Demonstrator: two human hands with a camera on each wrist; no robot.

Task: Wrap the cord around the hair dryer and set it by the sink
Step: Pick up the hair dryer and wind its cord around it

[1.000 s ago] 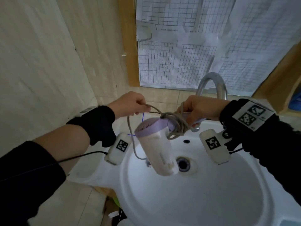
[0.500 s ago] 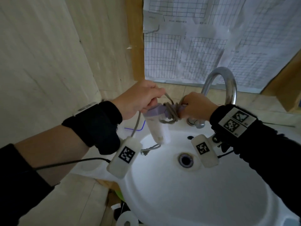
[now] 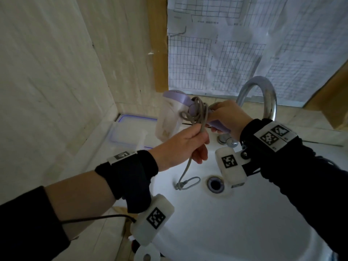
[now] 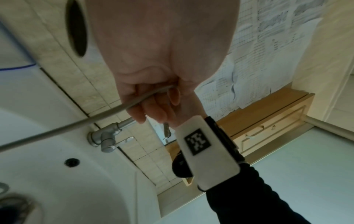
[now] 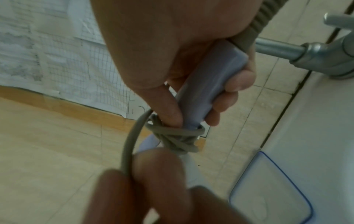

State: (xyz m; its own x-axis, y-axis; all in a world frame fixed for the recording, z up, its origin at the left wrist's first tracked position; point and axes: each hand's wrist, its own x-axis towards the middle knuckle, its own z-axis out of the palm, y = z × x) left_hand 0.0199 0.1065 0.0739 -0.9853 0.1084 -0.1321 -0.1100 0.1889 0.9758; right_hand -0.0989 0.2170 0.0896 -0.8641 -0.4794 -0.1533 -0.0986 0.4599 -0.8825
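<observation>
Fingers (image 3: 202, 137) of the left hand (image 3: 180, 147) pinch the grey cord (image 3: 197, 112) above the sink (image 3: 244, 213); the right hand (image 3: 228, 117) grips the hair dryer (image 3: 173, 113) by its handle. Left wrist view: fingers curl round the cord. Right wrist view: fingers wrap the lilac handle, coils bunched just below them.

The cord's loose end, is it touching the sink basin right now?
Cannot tell. The head view shows the cord end hanging from the left hand over the sink, contact unclear.
</observation>
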